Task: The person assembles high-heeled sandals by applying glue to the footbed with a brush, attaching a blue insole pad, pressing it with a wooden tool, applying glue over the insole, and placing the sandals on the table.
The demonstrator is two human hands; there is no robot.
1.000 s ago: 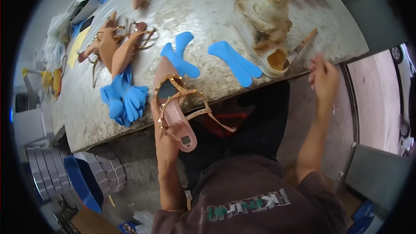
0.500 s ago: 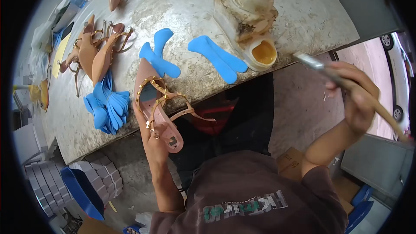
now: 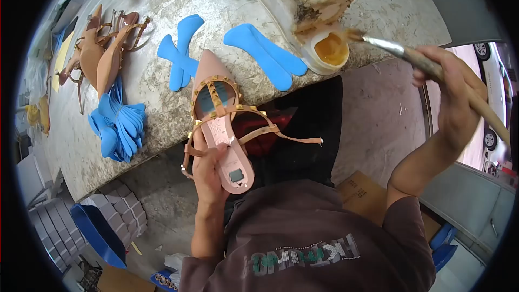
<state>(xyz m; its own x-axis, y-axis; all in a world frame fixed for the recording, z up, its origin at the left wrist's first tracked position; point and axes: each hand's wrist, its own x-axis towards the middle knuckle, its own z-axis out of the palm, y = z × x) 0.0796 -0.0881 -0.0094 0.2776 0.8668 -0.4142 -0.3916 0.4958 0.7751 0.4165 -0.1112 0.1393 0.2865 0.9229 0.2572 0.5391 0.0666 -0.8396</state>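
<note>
My left hand (image 3: 210,170) is closed round the heel part of a pink pointed studded sandal (image 3: 238,154), its toe pointing away over the table edge and its inside facing up. The thumb presses on the insole, and an ankle strap hangs out to the right. In my right hand (image 3: 454,84) is a long-handled paintbrush (image 3: 403,51), held level with its bristles beside the mouth of a glue pot (image 3: 338,65). Amber liquid shows inside the pot. Two pairs of blue insole pads (image 3: 265,57) lie on the table just past the sandal.
The worn table (image 3: 211,32) has a stained edge. At left lie more studded sandals (image 3: 94,54) and a bunch of blue pads (image 3: 116,124). A dirty white container (image 3: 303,0) stands behind the glue pot. Stacked boxes (image 3: 116,205) and a blue tray (image 3: 100,235) are below left.
The sandal has moved right and turned so its insole faces me more squarely, with my left thumb now on it. The brush tip has shifted left and away from me, to the pot's mouth.
</note>
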